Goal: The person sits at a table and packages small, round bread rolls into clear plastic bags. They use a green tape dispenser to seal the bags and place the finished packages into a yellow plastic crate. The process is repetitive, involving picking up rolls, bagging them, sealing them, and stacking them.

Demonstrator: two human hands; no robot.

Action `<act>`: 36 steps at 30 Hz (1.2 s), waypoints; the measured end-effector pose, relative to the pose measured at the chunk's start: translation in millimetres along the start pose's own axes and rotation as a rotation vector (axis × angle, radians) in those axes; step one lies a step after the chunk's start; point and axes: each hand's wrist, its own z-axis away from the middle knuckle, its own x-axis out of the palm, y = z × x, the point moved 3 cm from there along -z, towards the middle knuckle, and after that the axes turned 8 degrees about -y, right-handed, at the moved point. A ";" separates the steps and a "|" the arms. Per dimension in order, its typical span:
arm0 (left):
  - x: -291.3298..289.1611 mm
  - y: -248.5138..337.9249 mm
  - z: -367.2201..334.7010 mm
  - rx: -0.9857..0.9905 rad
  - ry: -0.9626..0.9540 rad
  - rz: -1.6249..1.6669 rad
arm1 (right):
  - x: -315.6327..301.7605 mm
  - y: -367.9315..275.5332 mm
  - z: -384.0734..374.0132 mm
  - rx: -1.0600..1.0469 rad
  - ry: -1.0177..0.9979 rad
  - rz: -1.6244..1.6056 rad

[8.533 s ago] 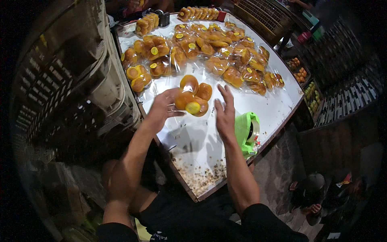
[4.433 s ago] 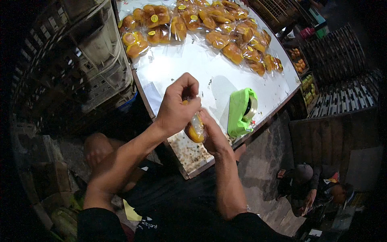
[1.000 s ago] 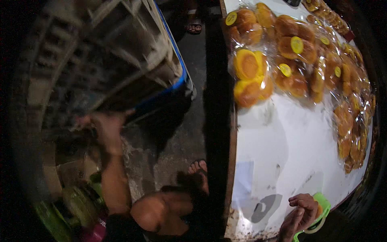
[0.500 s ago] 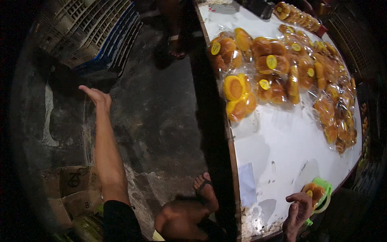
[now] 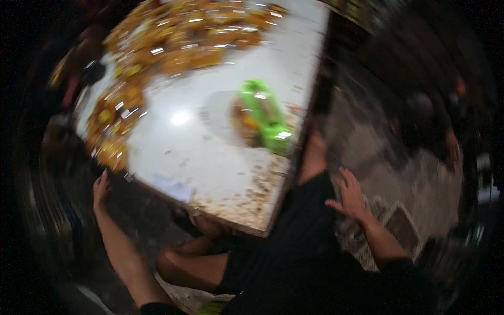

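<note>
Nearest, a bare leg (image 5: 194, 269) juts out below and left of the dispenser (image 5: 266, 118); the right hand (image 5: 350, 198) is off the table (image 5: 173, 139), nearer than the dispenser and to its right, open with fingers spread and holding nothing; the left hand (image 5: 101, 191) is well left of the dispenser, by the table's left end, fingers stretched out and open, and whether it touches the edge there cannot be told; crumbs (image 5: 252, 197) lie on the near corner, this side of the dispenser; a pale paper (image 5: 172, 187) lies at the near edge, left of the dispenser; the bun pack (image 5: 242, 123) rests just beside the dispenser, on its left, blurred; beyond, bagged buns (image 5: 178, 42) crowd the table behind and left of the dispenser, too smeared to count.
</note>
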 end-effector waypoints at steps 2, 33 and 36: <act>-2.3 0.5 -19.6 0.174 -0.150 0.081 | 31.3 86.2 41.0 0.311 0.068 -0.037; 38.1 -116.7 67.3 -0.268 0.139 0.296 | -48.9 139.6 139.7 0.477 1.655 -1.426; 48.3 -134.1 69.2 -0.245 0.082 0.382 | -142.7 160.9 150.8 0.424 1.918 -1.019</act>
